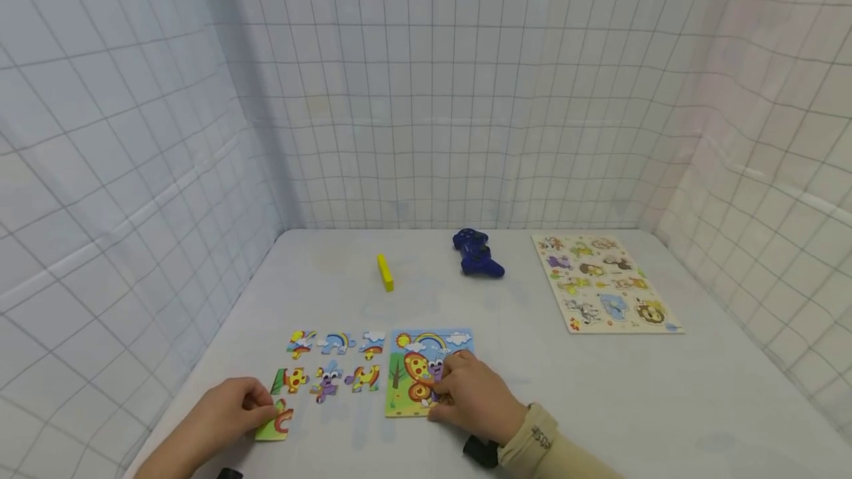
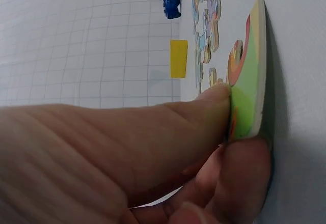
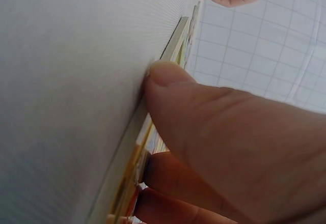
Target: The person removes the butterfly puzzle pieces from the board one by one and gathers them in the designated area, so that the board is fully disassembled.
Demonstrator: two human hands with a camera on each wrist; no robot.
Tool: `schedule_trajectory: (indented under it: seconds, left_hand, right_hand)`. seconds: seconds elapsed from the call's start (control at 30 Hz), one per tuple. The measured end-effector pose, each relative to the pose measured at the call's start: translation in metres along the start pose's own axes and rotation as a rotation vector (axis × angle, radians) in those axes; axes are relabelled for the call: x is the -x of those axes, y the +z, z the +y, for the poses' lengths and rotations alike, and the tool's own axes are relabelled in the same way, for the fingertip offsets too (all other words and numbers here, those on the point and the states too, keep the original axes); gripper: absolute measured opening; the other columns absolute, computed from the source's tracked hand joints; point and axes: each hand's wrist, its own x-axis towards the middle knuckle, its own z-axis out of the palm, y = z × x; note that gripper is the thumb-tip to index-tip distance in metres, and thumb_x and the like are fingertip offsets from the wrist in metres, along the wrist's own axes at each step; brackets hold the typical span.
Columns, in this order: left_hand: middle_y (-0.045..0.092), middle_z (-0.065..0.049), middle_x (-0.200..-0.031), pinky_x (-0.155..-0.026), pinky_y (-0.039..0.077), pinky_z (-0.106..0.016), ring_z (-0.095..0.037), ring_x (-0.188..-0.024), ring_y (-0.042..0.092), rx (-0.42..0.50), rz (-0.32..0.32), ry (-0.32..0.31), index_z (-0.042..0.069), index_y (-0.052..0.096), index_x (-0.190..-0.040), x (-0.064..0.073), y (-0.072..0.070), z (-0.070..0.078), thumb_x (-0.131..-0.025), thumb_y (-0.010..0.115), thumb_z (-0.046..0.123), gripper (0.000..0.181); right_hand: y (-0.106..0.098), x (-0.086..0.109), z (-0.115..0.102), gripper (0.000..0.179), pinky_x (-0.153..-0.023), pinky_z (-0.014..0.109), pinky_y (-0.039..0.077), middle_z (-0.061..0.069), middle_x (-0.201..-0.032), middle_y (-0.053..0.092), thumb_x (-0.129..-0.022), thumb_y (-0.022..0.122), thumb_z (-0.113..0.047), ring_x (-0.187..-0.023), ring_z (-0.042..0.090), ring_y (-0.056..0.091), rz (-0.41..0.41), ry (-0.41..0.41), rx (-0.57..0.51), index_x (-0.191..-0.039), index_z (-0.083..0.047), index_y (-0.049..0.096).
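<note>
My left hand (image 1: 229, 412) pinches a green jigsaw piece (image 2: 247, 94) with a red curve between thumb and fingers. In the left wrist view the piece is tilted at the white table surface. My right hand (image 1: 479, 398) lies over the lower right of a butterfly puzzle board (image 1: 399, 364), covering part of its picture. The right wrist view has its thumb (image 3: 170, 76) against the board's edge and the fingers bent over its face. Between the hands lie loose jigsaw pieces in two rows, among them a purple one with a face (image 1: 328, 381) and a rainbow one (image 1: 336, 343).
A yellow block (image 1: 385, 273) lies farther back, with a dark blue game controller (image 1: 475, 252) to its right. An animal puzzle board (image 1: 606, 283) rests at the back right. Grid-patterned cloth walls (image 1: 433, 94) enclose the table's back and sides.
</note>
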Motion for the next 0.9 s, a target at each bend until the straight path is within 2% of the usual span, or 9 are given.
schedule_trajectory:
  seconds: [0.2, 0.4, 0.5, 0.57, 0.63, 0.7, 0.77, 0.9]
  left_hand:
    - [0.059, 0.001, -0.083, -0.067, 0.044, -0.031, -0.016, -0.076, 0.052, -0.068, 0.027, 0.030, 0.006, 0.060, -0.091, -0.002, 0.001, 0.002, -0.082, 0.087, 0.028, 0.036]
    - [0.054, 0.001, -0.078, -0.063, 0.040, -0.030, -0.016, -0.073, 0.048, -0.142, 0.082, 0.078, 0.007, 0.058, -0.090, 0.000, 0.004, 0.011, -0.083, 0.086, 0.021, 0.032]
    - [0.056, 0.002, -0.082, -0.064, 0.041, -0.030, -0.014, -0.074, 0.050, -0.156, 0.163, 0.143, 0.011, 0.060, -0.093, 0.005, 0.015, 0.034, -0.086, 0.082, 0.019, 0.024]
    - [0.059, 0.005, -0.085, -0.064, 0.043, -0.030, -0.011, -0.073, 0.051, -0.117, 0.206, 0.193, 0.014, 0.063, -0.095, 0.006, 0.027, 0.061, -0.089, 0.079, 0.019, 0.018]
    - [0.061, 0.009, -0.087, -0.064, 0.045, -0.027, -0.007, -0.072, 0.052, -0.052, 0.225, 0.272, 0.017, 0.066, -0.098, 0.002, 0.041, 0.090, -0.091, 0.078, 0.019, 0.014]
    - [0.062, 0.010, -0.087, -0.064, 0.045, -0.024, -0.005, -0.070, 0.051, 0.016, 0.191, 0.356, 0.016, 0.068, -0.099, -0.006, 0.052, 0.116, -0.092, 0.078, 0.018, 0.013]
    - [0.062, 0.011, -0.088, -0.065, 0.047, -0.024, -0.005, -0.072, 0.052, 0.045, 0.122, 0.429, 0.015, 0.068, -0.101, -0.016, 0.060, 0.135, -0.093, 0.078, 0.020, 0.014]
    - [0.066, 0.007, -0.093, -0.069, 0.050, -0.026, -0.005, -0.079, 0.058, 0.095, -0.056, 0.551, 0.010, 0.069, -0.108, -0.032, 0.077, 0.150, -0.095, 0.075, 0.023, 0.020]
  right_hand:
    - [0.002, 0.000, 0.001, 0.034, -0.078, 0.024, 0.048, -0.010, -0.093, 0.060, -0.082, 0.085, -0.046, -0.091, 0.007, 0.049, 0.012, -0.010, 0.001, -0.100, -0.018, 0.084]
    - [0.005, -0.001, 0.003, 0.034, -0.078, 0.024, 0.048, -0.011, -0.092, 0.060, -0.082, 0.085, -0.047, -0.091, 0.006, 0.049, 0.012, -0.010, 0.003, -0.100, -0.019, 0.084]
    - [0.004, 0.002, 0.003, 0.032, -0.076, 0.023, 0.046, -0.012, -0.091, 0.059, -0.082, 0.085, -0.047, -0.090, 0.005, 0.049, -0.007, -0.001, 0.001, -0.099, -0.020, 0.084]
    - [0.003, 0.004, 0.002, 0.031, -0.073, 0.023, 0.045, -0.012, -0.089, 0.058, -0.082, 0.085, -0.046, -0.089, 0.005, 0.049, -0.012, 0.003, 0.008, -0.098, -0.020, 0.084]
    - [0.004, 0.005, 0.002, 0.030, -0.070, 0.022, 0.044, -0.013, -0.088, 0.057, -0.082, 0.085, -0.047, -0.088, 0.005, 0.048, -0.010, 0.000, 0.019, -0.097, -0.020, 0.084]
    - [0.005, 0.005, 0.003, 0.030, -0.069, 0.021, 0.043, -0.013, -0.088, 0.056, -0.082, 0.084, -0.047, -0.088, 0.005, 0.048, 0.003, -0.007, 0.034, -0.096, -0.021, 0.084]
    - [0.005, 0.003, 0.002, 0.029, -0.068, 0.021, 0.042, -0.013, -0.088, 0.056, -0.082, 0.084, -0.047, -0.089, 0.006, 0.048, 0.020, -0.014, 0.047, -0.095, -0.021, 0.084]
    - [0.005, 0.001, 0.001, 0.027, -0.067, 0.020, 0.041, -0.013, -0.088, 0.056, -0.082, 0.085, -0.047, -0.089, 0.005, 0.048, 0.023, -0.014, 0.067, -0.093, -0.022, 0.084]
